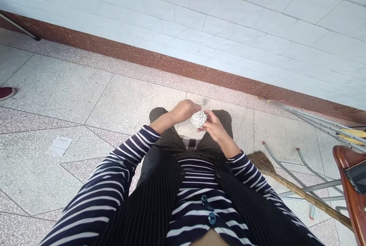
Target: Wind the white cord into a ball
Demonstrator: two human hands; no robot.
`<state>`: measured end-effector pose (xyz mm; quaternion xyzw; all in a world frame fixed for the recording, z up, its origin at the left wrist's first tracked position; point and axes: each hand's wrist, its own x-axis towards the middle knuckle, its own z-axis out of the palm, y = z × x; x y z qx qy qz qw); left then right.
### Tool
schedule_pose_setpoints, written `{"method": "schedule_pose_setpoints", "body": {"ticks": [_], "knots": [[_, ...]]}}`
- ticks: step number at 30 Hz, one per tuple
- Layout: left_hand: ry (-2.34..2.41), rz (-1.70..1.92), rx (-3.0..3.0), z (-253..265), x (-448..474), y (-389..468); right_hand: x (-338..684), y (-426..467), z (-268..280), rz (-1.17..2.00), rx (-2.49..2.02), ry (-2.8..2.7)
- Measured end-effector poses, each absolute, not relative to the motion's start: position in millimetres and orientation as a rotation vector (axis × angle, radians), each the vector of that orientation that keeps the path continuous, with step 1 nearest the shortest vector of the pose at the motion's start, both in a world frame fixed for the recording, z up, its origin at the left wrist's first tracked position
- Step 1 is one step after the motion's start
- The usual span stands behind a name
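Note:
A small white ball of looped, braided-looking cord [198, 119] is between my hands, above the gap between my knees. My right hand [214, 127] grips it from the right, with fingers bent around its side. From the upper left, my left hand [184, 110] is closed in a pinch at the ball's top edge; its fingertips are partly hidden, so any single strand between them is too small to make out. Just beyond the hands, a small pale, speckled lump [201, 101] shows near the floor.
On the right are a wooden stool or chair top [343, 166] bearing a dark phone-like device [357, 177], metal legs [286, 166], a straw broom [300, 192] and folded metal poles [314, 118]. White paper [60, 146] lies left. A tiled wall [188, 17] stands ahead; a red shoe [6, 92] shows far left.

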<state>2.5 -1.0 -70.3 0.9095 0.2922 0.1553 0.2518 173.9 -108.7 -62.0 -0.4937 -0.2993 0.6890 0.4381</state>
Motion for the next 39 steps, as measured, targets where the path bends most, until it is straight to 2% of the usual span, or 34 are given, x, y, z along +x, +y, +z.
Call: {"method": "schedule_pose_setpoints", "body": {"ticks": [5, 14, 19, 22, 24, 27, 32, 39], "knots": [[0.881, 0.334, 2.233, -97.3, -1.0, -7.4, 180.9, -105.7, -46.1, 1.736, -1.145, -0.814], [1.05, 0.232, 2.104, -133.1, -5.6, -21.2, 230.2, -73.4, -28.4, 1.446, -1.294, -0.83], [0.973, 0.241, 2.363, -115.9, -4.9, -20.1, 244.5, -54.4, -30.4, 1.19, -1.432, -0.943], [0.815, 0.295, 2.524, -91.0, 5.5, -28.5, 237.5, -43.3, -52.0, 0.896, -1.664, -0.959], [0.724, 0.312, 2.609, -74.6, 12.3, -31.2, 227.2, -43.3, -70.2, 0.811, -1.769, -1.04], [0.669, 0.354, 2.689, -58.8, 15.4, -23.2, 208.1, -58.2, -93.4, 0.948, -1.736, -1.193], [0.718, 0.457, 2.688, -59.3, 5.6, -0.3, 191.7, -92.6, -102.0, 1.602, -1.414, -0.777], [0.76, 0.523, 2.5, -76.7, 9.8, -0.7, 198.2, -105.0, -65.8, 1.792, -1.135, -0.637]]}}
